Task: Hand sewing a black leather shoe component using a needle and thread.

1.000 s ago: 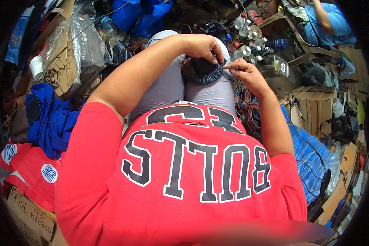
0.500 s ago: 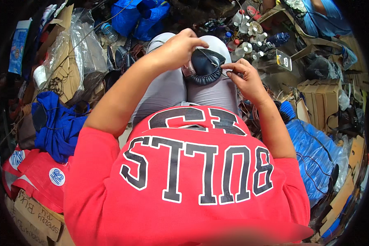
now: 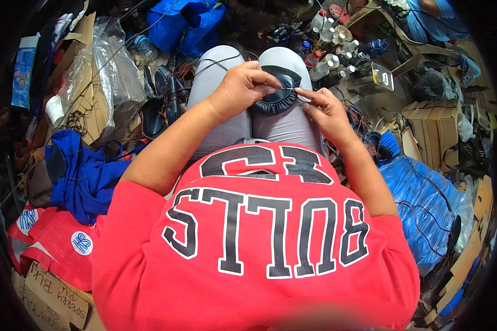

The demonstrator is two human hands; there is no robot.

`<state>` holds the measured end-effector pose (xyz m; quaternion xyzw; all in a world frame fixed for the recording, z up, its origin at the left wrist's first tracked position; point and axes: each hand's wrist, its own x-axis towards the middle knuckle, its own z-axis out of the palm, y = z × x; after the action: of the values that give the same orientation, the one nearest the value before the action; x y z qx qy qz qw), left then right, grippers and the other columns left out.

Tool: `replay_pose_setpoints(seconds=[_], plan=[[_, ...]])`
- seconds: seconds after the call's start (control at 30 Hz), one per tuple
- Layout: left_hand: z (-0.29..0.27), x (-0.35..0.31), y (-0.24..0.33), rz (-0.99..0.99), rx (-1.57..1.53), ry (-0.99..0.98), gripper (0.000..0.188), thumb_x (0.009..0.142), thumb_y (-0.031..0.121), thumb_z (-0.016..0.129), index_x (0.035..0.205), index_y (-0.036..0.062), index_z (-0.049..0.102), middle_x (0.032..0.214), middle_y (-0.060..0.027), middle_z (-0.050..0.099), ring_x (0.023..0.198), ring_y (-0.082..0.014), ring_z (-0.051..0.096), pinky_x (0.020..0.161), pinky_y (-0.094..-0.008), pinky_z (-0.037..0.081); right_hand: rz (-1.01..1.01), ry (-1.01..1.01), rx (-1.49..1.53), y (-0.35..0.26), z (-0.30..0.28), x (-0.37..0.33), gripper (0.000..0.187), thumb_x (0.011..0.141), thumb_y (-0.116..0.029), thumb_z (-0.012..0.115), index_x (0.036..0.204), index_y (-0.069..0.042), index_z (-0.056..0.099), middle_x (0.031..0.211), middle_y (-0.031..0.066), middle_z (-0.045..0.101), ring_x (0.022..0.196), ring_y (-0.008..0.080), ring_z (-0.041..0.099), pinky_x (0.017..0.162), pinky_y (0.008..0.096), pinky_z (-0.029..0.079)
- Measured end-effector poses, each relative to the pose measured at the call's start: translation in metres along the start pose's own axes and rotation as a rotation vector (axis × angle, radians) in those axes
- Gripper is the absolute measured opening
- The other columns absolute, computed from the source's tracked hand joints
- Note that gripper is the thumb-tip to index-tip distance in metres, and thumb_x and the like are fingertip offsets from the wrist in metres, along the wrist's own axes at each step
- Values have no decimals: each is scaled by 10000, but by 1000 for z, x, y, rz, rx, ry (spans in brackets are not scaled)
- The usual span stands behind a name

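A black leather shoe upper (image 3: 284,101) with a gathered, puckered toe edge lies on my right thigh. My left hand (image 3: 247,87) is over its left side, thumb and forefinger pinched together. From the right comes my right hand (image 3: 327,110), its thumb and fingertips closed at the upper's right edge. Between the two sets of fingertips runs a thin, short, taut thread (image 3: 289,88); whether a needle is part of it cannot be made out. A dark cord (image 3: 214,62) loops across my left knee near my left hand.
Several small bottles (image 3: 331,60) stand beyond my right knee. A blue plastic bag (image 3: 185,27) lies past my left knee. Flattened cardboard (image 3: 88,105) and blue cloth (image 3: 85,176) are at the left; a cardboard box (image 3: 433,129) and blue plastic-wrapped bundle (image 3: 419,204) at the right.
My left hand has come down from the upper's far edge toward its middle, nearer my right hand. My right hand has shifted slightly. More of the dark cord shows over my left knee.
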<state>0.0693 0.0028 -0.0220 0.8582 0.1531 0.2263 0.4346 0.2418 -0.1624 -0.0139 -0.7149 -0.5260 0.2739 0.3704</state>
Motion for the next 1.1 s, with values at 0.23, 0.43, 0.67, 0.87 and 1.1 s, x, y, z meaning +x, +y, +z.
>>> replay_pose_setpoints(seconds=[0.23, 0.43, 0.67, 0.87, 1.1], plan=[[2, 11, -10, -34, 3, -9, 212, 699, 9, 693, 853, 150, 730, 710, -36, 465, 693, -179, 496, 618, -289, 427, 29, -203, 98, 17, -20, 26, 336, 806, 53, 515, 1051, -118, 668, 848, 8, 463, 828, 117, 465, 779, 225, 384], [2, 13, -14, 18, 43, -25, 207, 700, 16, 703, 849, 157, 732, 696, -20, 459, 691, -164, 469, 605, -283, 409, 79, -239, 142, 10, -25, 34, 422, 729, 116, 470, 1027, -101, 675, 844, 10, 455, 826, 118, 466, 774, 217, 387], [3, 20, -9, 0, 94, -122, 214, 684, 28, 694, 845, 163, 732, 712, -58, 511, 720, -212, 524, 663, -312, 450, 73, -257, 163, 15, -28, 36, 411, 720, 76, 459, 986, -122, 701, 824, 11, 466, 813, 124, 481, 752, 229, 395], [3, 41, -17, 21, 11, -269, 207, 690, 35, 696, 854, 156, 730, 720, -47, 529, 734, -195, 549, 668, -301, 453, 101, -365, 313, 23, -30, 42, 341, 750, 42, 546, 1048, -63, 676, 819, -8, 493, 798, 94, 476, 758, 212, 387], [-3, 22, -19, -10, 67, -247, 266, 691, 23, 700, 919, 157, 725, 714, -29, 503, 753, -171, 501, 681, -278, 422, 125, -369, 269, 19, -29, 33, 271, 824, -75, 629, 1093, -80, 660, 866, -10, 536, 845, 91, 497, 787, 224, 390]])
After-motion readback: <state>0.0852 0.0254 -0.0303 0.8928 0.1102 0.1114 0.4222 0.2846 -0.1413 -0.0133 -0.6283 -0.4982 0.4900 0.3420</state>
